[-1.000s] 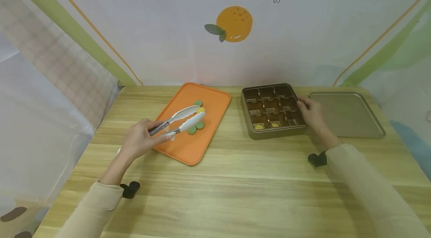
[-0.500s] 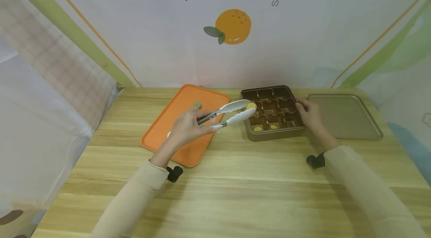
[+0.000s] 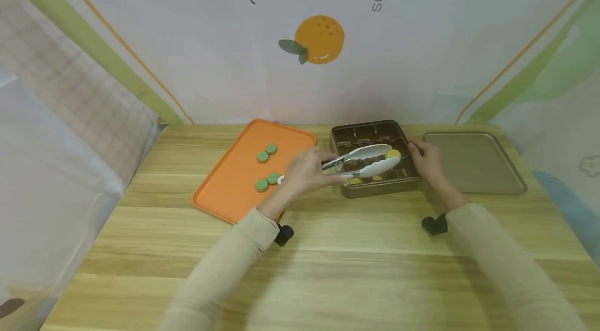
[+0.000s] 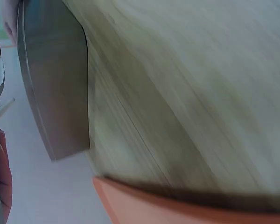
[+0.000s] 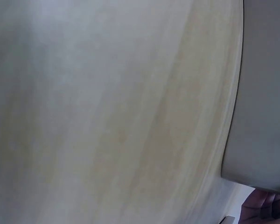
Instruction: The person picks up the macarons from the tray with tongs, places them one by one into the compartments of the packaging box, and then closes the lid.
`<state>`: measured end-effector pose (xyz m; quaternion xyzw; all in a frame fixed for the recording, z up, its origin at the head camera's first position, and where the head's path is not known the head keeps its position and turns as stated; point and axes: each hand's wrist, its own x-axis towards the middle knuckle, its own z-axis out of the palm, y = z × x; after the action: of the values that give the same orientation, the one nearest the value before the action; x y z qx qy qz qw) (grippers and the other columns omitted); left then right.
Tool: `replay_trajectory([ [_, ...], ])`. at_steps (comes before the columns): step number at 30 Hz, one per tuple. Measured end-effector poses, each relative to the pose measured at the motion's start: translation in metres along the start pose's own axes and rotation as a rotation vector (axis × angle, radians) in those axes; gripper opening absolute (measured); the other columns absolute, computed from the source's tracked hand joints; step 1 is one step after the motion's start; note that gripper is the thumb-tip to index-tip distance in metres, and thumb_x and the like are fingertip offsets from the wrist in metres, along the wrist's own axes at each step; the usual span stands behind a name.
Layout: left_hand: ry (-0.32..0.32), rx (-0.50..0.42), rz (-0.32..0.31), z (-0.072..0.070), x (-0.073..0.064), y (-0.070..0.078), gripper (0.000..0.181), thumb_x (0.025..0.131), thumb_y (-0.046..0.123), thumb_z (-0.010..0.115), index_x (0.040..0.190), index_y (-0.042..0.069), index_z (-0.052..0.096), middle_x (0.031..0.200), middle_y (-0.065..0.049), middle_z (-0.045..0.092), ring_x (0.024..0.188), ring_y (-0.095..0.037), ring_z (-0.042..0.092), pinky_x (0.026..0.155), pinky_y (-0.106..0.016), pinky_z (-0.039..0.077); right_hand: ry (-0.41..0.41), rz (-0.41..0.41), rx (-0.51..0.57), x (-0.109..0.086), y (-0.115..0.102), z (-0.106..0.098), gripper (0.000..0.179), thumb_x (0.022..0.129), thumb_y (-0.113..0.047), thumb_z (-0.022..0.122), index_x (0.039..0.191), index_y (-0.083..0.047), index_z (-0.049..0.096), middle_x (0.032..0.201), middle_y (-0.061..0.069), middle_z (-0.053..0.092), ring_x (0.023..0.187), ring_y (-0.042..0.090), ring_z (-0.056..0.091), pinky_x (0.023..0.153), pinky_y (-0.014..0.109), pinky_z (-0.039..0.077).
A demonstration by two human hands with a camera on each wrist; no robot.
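Observation:
In the head view my left hand [image 3: 307,172] grips a pair of white-tipped metal tongs [image 3: 380,166]. Pinched at their tips is a round yellow cookie-like piece [image 3: 392,153], above the right part of a brown box [image 3: 382,187] with a divided insert. Two similar yellow pieces lie in the box's front compartments, partly behind the tongs. My right hand [image 3: 428,164] holds the right side of the box, thumb near the rim. The left wrist view catches the box wall [image 4: 56,84] and the fingers [image 4: 3,172] along the tongs. Curled right fingers [image 5: 261,205] show past the box corner.
An orange tray [image 3: 225,185] lies left of the box, bearing several green round pieces [image 3: 262,156]; my left forearm crosses its front corner. A flat brown lid [image 3: 473,162] rests on the wooden table [image 3: 356,268] to the right. A printed cloth hangs behind.
My left hand has carried the tongs and the yellow piece rightward from the orange tray to above the box. The right hand stays at the box's side.

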<state>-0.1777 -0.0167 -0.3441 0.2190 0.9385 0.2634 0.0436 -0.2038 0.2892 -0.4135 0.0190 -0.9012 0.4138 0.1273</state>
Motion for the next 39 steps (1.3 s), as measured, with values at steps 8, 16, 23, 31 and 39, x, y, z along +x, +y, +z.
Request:
replay_trajectory([
  [8,-0.046,0.035,-0.018,0.011,0.013,0.014,0.061,0.072,0.051,0.076,0.124,0.022,0.063,0.108,0.002,0.061,0.077,-0.011,0.047,0.052,-0.023,0.035,-0.059,0.035,0.047,-0.003,-0.001,0.0,0.043,0.102,-0.019,0.038,0.131,0.012,0.045,0.132,0.032,0.045,0.121,0.049,0.044,0.098,0.056,0.037],
  [16,-0.056,0.09,-0.008,0.014,0.02,0.019,0.06,0.071,0.052,0.077,0.122,0.023,0.065,0.098,0.004,0.057,0.074,-0.011,0.047,0.054,-0.023,0.036,-0.048,0.042,0.042,-0.002,-0.001,0.001,0.042,0.102,-0.019,0.039,0.13,0.011,0.047,0.132,0.03,0.046,0.12,0.05,0.044,0.097,0.055,0.039],
  [23,-0.065,0.171,0.051,0.012,0.026,0.027,0.04,0.071,0.054,0.075,0.093,0.021,0.072,0.075,0.005,0.054,0.062,-0.009,0.044,0.047,-0.022,0.031,-0.073,0.049,0.073,-0.002,0.0,0.0,0.042,0.102,-0.018,0.038,0.132,0.012,0.044,0.135,0.029,0.043,0.123,0.048,0.042,0.099,0.054,0.037],
  [31,-0.094,0.225,0.033,0.009,0.027,0.037,0.054,0.072,0.055,0.075,0.115,0.023,0.069,0.091,0.005,0.058,0.065,-0.009,0.044,0.048,-0.021,0.033,-0.105,0.107,0.141,-0.003,0.0,-0.003,0.047,0.103,-0.024,0.034,0.136,0.01,0.038,0.139,0.027,0.039,0.128,0.046,0.038,0.102,0.051,0.034],
  [39,-0.108,0.26,0.018,0.009,0.029,0.042,0.064,0.071,0.056,0.074,0.124,0.022,0.064,0.096,0.005,0.056,0.065,-0.01,0.042,0.049,-0.021,0.032,-0.112,0.124,0.172,-0.005,-0.001,-0.005,0.048,0.103,-0.024,0.034,0.138,0.009,0.036,0.142,0.026,0.036,0.129,0.045,0.036,0.104,0.052,0.032],
])
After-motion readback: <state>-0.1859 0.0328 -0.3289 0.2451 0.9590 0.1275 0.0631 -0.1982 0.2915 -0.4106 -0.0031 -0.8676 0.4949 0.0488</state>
